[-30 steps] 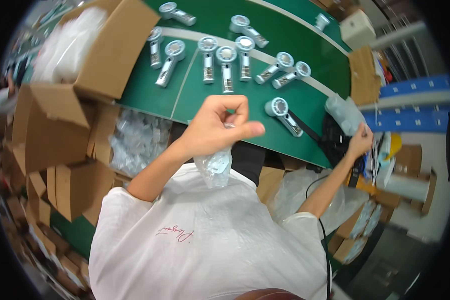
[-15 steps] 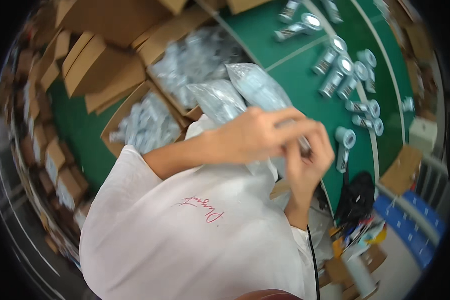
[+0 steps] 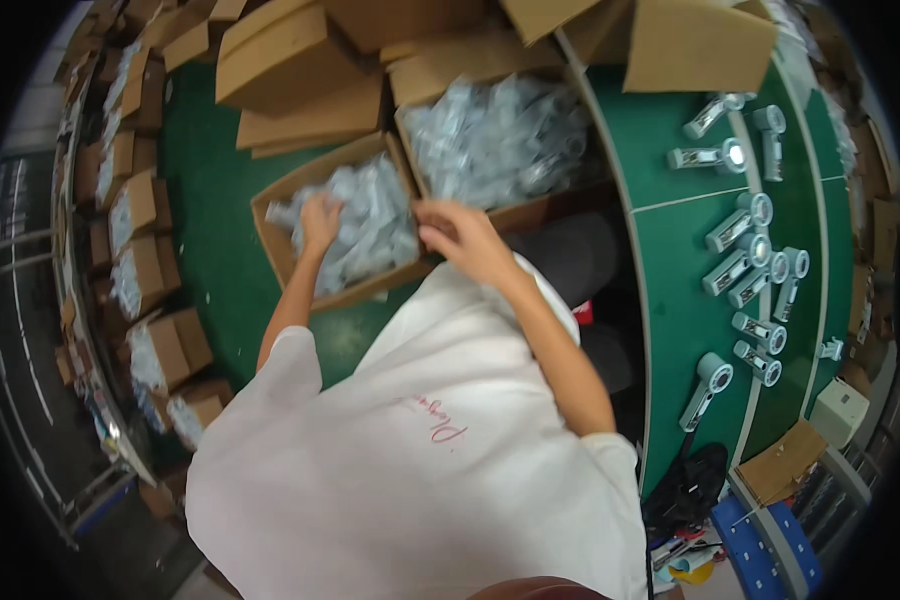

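- Now, left hand (image 3: 319,218) reached down into an open brown cardboard box (image 3: 282,258) on the green floor; fingers curled loosely over the clear plastic-bagged metal parts (image 3: 370,225) filling it, touching the top bags. Could not tell whether it actually gripped one.
- Right hand (image 3: 460,235) sat at that box's right rim, fingers bent and bunched together, touching or just above the bagged parts; what it pinched, if anything, could not be told.
- Bagged parts lay heaped inside the box, from the rear wall to the near wall, silvery through crinkled plastic.
- Second, larger open cardboard box (image 3: 550,205) stood just behind and right of the first, touching it, also full of the same bagged parts.
- Green bench (image 3: 670,300) ran along the right side; silver cylindrical metal fittings with ring heads (image 3: 745,260) lay unbagged in a loose row along its far edge, well apart from both hands.
- More fittings sat near the bench's upper corner, beside a folded cardboard flap (image 3: 695,40).
- Person's white shirt (image 3: 420,470) filled the lower middle.
- Many small cardboard boxes (image 3: 135,210) were stacked along the left, some showing bagged parts.
- Blue plastic bin (image 3: 765,545) sat low right, beside a black bag (image 3: 690,485).
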`<action>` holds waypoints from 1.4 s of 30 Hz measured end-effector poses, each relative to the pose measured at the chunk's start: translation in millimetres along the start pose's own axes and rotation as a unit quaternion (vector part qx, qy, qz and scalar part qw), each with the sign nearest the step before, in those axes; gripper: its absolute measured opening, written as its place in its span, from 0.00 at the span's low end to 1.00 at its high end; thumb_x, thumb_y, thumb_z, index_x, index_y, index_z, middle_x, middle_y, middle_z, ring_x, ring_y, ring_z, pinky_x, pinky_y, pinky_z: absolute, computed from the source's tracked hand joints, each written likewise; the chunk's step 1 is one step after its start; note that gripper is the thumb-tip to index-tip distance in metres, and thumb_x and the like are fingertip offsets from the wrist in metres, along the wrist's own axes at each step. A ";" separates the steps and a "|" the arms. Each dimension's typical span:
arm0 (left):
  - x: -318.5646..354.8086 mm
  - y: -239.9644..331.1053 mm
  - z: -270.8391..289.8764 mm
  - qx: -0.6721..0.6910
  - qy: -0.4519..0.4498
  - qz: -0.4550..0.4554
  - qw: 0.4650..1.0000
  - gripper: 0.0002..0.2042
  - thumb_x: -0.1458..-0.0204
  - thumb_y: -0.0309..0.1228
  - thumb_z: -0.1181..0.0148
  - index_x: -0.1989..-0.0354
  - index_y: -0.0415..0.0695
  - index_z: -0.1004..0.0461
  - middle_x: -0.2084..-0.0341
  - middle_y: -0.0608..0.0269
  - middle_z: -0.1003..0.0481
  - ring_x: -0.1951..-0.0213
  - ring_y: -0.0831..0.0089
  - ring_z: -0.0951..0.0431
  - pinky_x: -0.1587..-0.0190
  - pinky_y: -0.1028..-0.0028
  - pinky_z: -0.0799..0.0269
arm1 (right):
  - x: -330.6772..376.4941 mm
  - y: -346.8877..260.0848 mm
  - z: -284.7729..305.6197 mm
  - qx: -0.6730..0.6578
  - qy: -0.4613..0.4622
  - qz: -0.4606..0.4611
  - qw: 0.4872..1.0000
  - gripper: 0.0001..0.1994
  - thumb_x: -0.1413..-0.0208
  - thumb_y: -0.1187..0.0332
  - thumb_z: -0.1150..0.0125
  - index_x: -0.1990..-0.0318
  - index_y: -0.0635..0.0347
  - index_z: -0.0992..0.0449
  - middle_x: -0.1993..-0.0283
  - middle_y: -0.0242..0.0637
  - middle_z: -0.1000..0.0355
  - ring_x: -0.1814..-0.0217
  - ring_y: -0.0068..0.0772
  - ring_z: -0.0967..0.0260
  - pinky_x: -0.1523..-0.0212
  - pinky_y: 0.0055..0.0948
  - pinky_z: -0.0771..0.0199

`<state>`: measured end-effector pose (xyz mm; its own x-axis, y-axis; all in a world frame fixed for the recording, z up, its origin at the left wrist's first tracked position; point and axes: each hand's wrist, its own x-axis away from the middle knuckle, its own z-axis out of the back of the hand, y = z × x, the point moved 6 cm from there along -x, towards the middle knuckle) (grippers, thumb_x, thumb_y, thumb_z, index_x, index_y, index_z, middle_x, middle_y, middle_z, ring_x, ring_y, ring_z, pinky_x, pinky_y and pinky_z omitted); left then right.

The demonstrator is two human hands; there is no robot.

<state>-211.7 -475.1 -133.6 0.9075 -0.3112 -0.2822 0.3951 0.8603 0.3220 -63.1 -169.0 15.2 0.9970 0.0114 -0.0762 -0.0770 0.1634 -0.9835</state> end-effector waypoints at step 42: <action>-282.6 611.3 281.3 0.035 -0.198 -0.571 0.796 0.20 0.68 0.23 0.49 0.63 0.27 0.25 0.70 0.50 0.22 0.72 0.56 0.25 0.66 0.66 0.25 | 269.1 -70.8 191.9 -0.052 0.477 -0.079 0.874 0.22 0.44 0.68 0.36 0.43 0.66 0.28 0.44 0.42 0.28 0.47 0.32 0.30 0.44 0.29 0.31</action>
<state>-186.5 25.3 397.2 -0.0812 -0.9889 -0.1245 0.9890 -0.0955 0.1133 210.9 11.7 95.7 0.5434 -0.8394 0.0076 0.0119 -0.0014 -0.9999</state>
